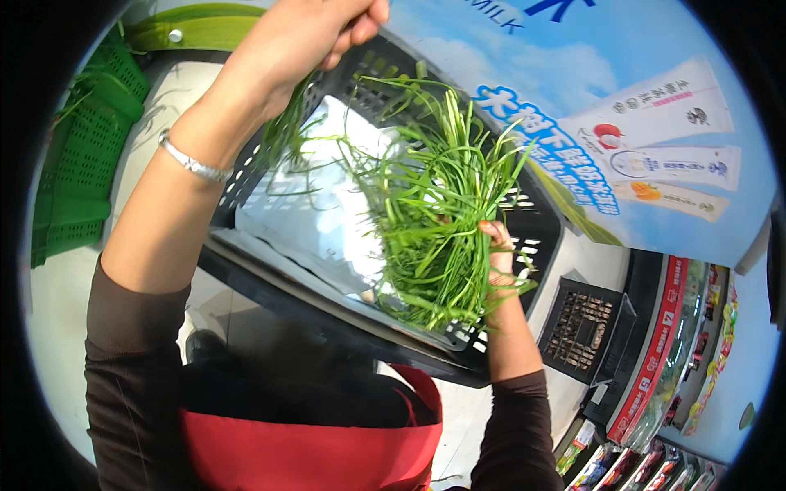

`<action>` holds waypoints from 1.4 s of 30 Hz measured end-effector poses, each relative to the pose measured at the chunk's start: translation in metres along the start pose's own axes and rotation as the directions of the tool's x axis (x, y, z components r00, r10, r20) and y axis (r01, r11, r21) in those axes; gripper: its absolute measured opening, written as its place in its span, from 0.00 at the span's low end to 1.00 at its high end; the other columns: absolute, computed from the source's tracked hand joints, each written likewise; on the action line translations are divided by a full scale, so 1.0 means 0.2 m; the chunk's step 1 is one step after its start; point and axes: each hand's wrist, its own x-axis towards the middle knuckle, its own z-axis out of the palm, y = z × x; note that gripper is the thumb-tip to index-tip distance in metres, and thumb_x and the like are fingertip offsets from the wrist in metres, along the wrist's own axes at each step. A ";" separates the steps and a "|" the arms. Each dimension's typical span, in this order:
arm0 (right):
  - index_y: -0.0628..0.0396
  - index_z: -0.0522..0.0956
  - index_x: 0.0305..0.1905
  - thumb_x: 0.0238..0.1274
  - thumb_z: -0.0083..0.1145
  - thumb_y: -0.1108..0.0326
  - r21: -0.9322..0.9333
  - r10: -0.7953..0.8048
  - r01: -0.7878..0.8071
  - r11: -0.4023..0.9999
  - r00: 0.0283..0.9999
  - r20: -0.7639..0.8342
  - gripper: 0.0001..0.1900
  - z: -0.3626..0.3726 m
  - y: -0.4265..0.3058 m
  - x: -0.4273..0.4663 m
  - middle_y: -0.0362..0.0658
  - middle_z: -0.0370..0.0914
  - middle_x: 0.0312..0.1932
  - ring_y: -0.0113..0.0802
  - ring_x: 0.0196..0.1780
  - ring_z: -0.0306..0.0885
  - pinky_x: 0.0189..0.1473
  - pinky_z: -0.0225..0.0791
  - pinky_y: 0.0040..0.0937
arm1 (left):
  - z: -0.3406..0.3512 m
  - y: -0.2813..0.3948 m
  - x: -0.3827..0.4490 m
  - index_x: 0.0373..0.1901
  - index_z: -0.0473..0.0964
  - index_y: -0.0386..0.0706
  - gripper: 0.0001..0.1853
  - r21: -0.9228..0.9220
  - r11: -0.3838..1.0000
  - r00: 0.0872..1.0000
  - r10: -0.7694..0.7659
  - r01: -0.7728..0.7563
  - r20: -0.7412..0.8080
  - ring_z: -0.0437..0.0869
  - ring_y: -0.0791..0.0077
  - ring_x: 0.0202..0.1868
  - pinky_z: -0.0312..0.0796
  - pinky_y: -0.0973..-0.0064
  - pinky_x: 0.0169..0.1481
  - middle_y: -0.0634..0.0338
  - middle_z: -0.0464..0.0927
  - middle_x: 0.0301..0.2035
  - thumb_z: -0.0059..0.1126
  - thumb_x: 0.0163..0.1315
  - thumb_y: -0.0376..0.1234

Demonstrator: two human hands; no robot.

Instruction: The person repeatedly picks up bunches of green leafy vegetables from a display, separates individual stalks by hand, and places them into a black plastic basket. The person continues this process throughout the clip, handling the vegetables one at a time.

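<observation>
My right hand (pixel 500 245) grips a large, loose bunch of long, grass-like greens (pixel 451 202) that look like Chinese chives. The bunch spreads over the right side of a black perforated plastic crate (pixel 282 301). A white sheet (pixel 313 208), glaring in the sunlight, lies inside the crate. At the top edge, my left hand (pixel 353 37) has its fingers curled, with a silver bangle on that forearm. A smaller wisp of greens (pixel 285 132) hangs below this hand and seems held in it, though the wrist hides where it is gripped.
Green perforated crates (pixel 92 147) are stacked at the left. A blue printed panel (pixel 552 73) with ice-cream pictures stands against the crate's far side. A black slatted basket (pixel 580 328) sits on the floor at right, beside shelves of packaged goods (pixel 638 466).
</observation>
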 end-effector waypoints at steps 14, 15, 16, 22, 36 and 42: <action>0.62 0.61 0.54 0.44 0.63 0.83 -0.357 -0.332 0.355 0.864 0.935 0.127 0.30 0.35 0.10 -0.11 0.50 0.74 0.43 0.42 0.45 0.78 0.49 0.73 0.36 | 0.14 -0.14 -0.05 0.37 0.75 0.36 0.10 0.034 0.997 0.968 0.062 -0.072 0.245 0.69 0.86 0.31 0.62 0.86 0.37 0.67 0.73 0.27 0.54 0.59 0.34; 0.64 0.61 0.53 0.44 0.62 0.84 -0.366 -0.321 0.335 0.868 0.942 0.099 0.29 0.36 0.10 -0.12 0.50 0.74 0.42 0.42 0.44 0.78 0.49 0.73 0.36 | 0.15 -0.13 -0.06 0.39 0.76 0.38 0.11 0.059 0.995 0.969 0.060 -0.076 0.241 0.65 0.90 0.25 0.57 0.89 0.29 0.69 0.73 0.26 0.53 0.60 0.36; 0.64 0.64 0.51 0.44 0.62 0.83 -0.427 -0.335 0.357 0.831 0.934 0.128 0.27 0.38 0.10 -0.12 0.49 0.75 0.41 0.40 0.44 0.78 0.49 0.73 0.35 | 0.16 -0.13 -0.07 0.40 0.76 0.39 0.12 0.079 0.996 0.976 0.028 -0.046 0.214 0.63 0.91 0.23 0.53 0.90 0.26 0.70 0.72 0.25 0.53 0.61 0.37; 0.62 0.74 0.44 0.44 0.65 0.76 -0.548 -0.440 0.454 0.703 0.883 0.167 0.18 0.48 0.11 -0.14 0.39 0.78 0.35 0.23 0.36 0.73 0.41 0.68 0.23 | 0.22 -0.06 -0.08 0.37 0.78 0.37 0.16 0.042 0.993 0.951 0.093 -0.110 0.295 0.70 0.85 0.29 0.63 0.83 0.38 0.67 0.77 0.29 0.55 0.60 0.41; 0.60 0.73 0.40 0.48 0.64 0.73 -0.653 -0.572 0.451 0.609 0.820 0.033 0.14 0.36 0.08 -0.05 0.38 0.76 0.33 0.23 0.34 0.70 0.38 0.65 0.23 | -0.13 0.58 -0.08 0.44 0.70 0.34 0.13 -0.286 0.805 0.827 0.393 -0.521 -0.402 0.64 0.86 0.22 0.59 0.90 0.29 0.65 0.68 0.26 0.40 0.66 0.33; 0.61 0.74 0.42 0.47 0.66 0.72 -0.577 -0.565 0.494 0.650 0.822 0.067 0.16 0.40 0.08 -0.10 0.39 0.78 0.35 0.24 0.36 0.73 0.40 0.66 0.23 | 0.00 0.34 -0.12 0.34 0.77 0.40 0.12 0.400 0.895 0.977 0.214 -0.195 -0.002 0.62 0.90 0.21 0.55 0.88 0.25 0.72 0.68 0.20 0.61 0.53 0.38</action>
